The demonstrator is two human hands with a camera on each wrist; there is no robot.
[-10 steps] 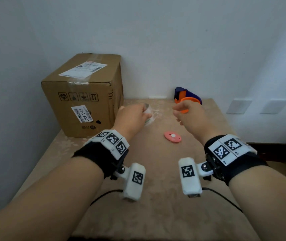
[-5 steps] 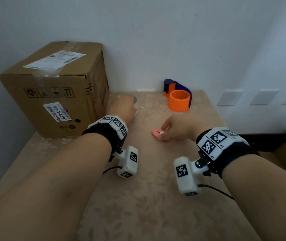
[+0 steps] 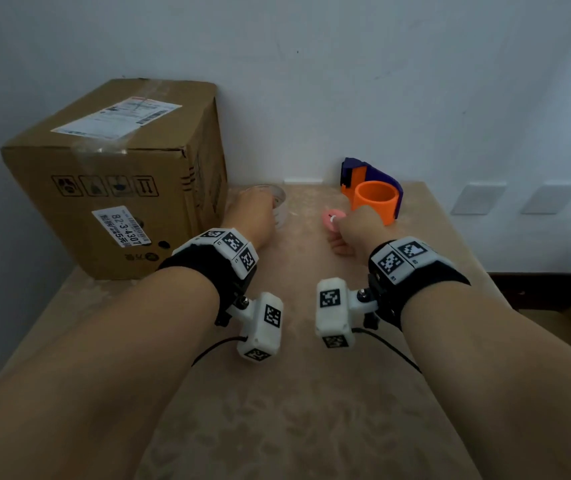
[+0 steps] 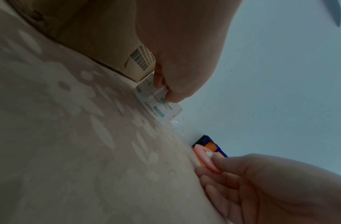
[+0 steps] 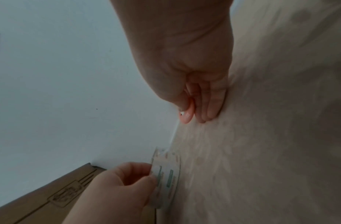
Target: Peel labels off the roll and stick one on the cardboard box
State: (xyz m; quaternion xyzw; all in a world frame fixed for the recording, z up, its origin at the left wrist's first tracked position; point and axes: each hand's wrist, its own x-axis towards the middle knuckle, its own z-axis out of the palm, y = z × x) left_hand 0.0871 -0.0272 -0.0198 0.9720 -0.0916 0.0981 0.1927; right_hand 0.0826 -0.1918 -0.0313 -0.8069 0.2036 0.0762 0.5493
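Pink cutter (image 3: 333, 219) now lifted off table (image 3: 277, 410)

Cardboard box (image 3: 114, 188) left on table (image 3: 277, 410), tape dispenser (image 3: 374, 188) right, behind.

- The label roll (image 4: 158, 104), pale with green print, stands on edge, pinched in my left hand (image 3: 251, 216).
- The brown cardboard box (image 3: 117, 188) sits upright just left of that hand.

Black wristbands (image 3: 208, 268), white marker-printed camera modules (image 3: 261, 325), black cables (image 3: 214, 348)
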